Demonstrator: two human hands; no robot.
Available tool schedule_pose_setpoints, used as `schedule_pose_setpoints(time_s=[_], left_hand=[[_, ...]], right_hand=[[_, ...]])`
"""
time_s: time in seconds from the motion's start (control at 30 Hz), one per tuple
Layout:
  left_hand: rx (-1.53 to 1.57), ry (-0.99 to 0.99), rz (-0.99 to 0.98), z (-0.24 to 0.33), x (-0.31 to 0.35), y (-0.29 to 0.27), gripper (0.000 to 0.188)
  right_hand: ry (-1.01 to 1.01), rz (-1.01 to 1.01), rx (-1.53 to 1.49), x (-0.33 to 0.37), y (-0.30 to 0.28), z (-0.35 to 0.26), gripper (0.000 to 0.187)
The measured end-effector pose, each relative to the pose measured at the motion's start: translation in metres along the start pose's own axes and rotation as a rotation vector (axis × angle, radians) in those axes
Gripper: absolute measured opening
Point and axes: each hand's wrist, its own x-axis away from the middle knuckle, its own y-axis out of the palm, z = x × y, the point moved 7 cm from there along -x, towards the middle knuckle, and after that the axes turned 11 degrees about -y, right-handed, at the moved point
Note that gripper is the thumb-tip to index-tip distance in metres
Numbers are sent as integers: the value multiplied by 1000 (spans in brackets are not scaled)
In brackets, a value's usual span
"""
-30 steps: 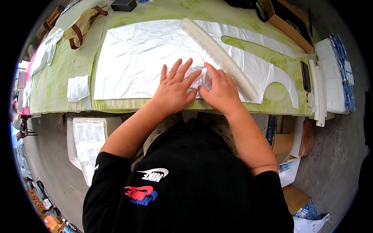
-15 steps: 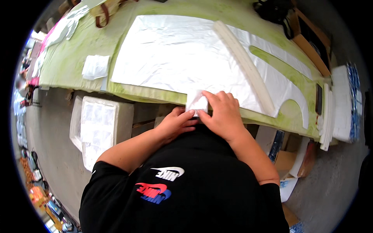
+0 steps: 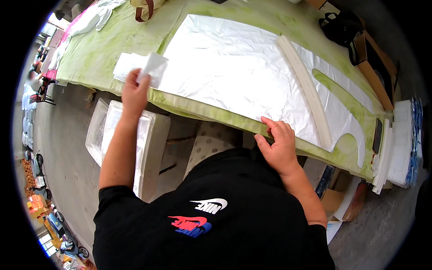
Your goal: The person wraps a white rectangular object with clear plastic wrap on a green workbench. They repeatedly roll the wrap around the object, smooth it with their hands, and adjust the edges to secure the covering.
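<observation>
My left hand [image 3: 134, 95] is closed on a small folded square of thin white plastic [image 3: 155, 68], pinched between thumb and fingers. It is over the table's front edge, beside a flat pile of similar folded white pieces [image 3: 126, 64], and partly covers that pile. My right hand [image 3: 281, 146] holds nothing; its fingers are apart and bent, with the fingertips at the front edge of a large white plastic sheet [image 3: 225, 65]. Apron-like in outline, this sheet has curved cut-outs at its right end. A long off-white bar [image 3: 306, 87] lies across it.
A green cloth [image 3: 101, 67] covers the table. Below its edge at left stands a white foam box [image 3: 155, 139]. At the far right are a black bag [image 3: 340, 28], an open cardboard box [image 3: 375, 67] and stacked white packs [image 3: 402, 144]. A dark flat object [image 3: 377, 135] lies nearby.
My left hand has carried the folded plastic from in front of my body to the pile at left. My right hand has let go of it and moved slightly right. The view has shifted.
</observation>
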Motion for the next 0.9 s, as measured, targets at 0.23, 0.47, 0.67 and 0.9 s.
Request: schedule_pose_setpoints(time_s=[0.23,0.47,0.67,0.9], left_hand=[[-790,282,461,0,-33,-21,50],[-1023,239,110,-15,-44,29,48],[-1144,292,54,-29,-81,9,48],[-1112,425,99,-34,-81,-7,47]], right_hand=[[-12,68,15,0,1,2,40],[-33,66,34,-1,-1,-2,36],[-41,141,-38,6,-11,-1,33],[-46,444,525,22,-92,11,39]])
